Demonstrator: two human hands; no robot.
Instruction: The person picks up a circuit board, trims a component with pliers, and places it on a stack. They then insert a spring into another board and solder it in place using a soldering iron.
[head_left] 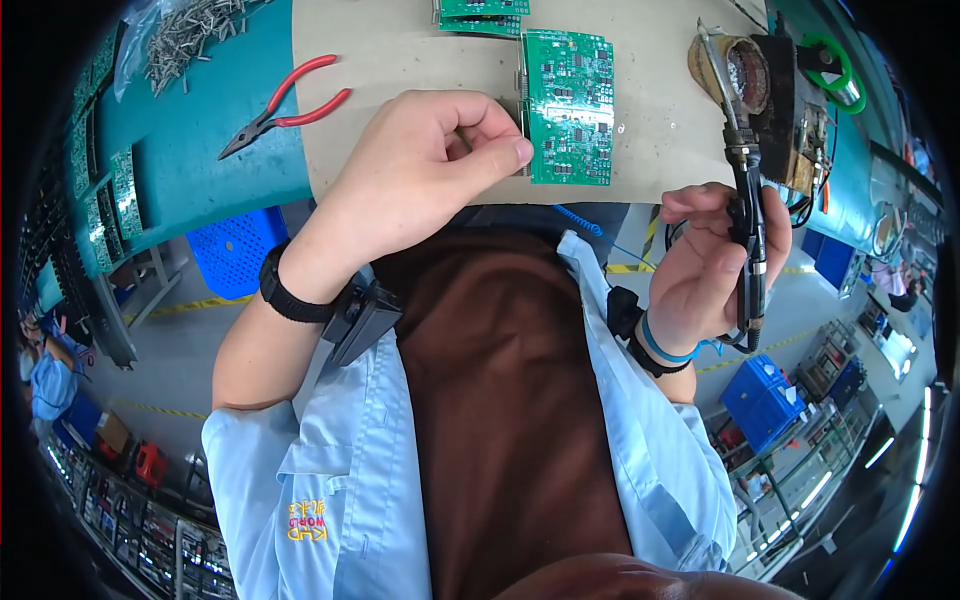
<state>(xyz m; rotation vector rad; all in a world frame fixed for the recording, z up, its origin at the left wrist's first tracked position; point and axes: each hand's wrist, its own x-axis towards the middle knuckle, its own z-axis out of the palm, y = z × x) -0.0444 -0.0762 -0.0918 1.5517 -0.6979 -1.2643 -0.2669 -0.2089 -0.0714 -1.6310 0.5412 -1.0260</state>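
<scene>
The left fingers [505, 157] are drawn in narrow, thumb and index near each other at the left edge of a green circuit board [570, 90]; whether that edge or some small part is nipped between them cannot be told. The board is laid just to the right of these fingers, on a tan sheet [650, 140] over the teal worktop [240, 185]. Only its edge is approached, probably so that the small components on its face are left uncovered.

A soldering iron [744, 180] is held in the right fingers [718, 275], which are wrapped around its black handle. It is presumably gripped there so that the metal end is kept away from the skin. That end is pointed away beyond the fingers, across the round brown holder [757, 48]; contact cannot be judged.

To the left of the left fingers, red-handled pliers [300, 118] are laid with the handles toward that hand, which seems handy for pick-up.

One iron, one holder and one pair of pliers are counted, with one green spool [850, 92] beyond and right of the right fingers. At least two stacked boards [482, 22] are seen beyond the left fingers; the metal pins [195, 42], far to their left, are too many to be counted.
</scene>
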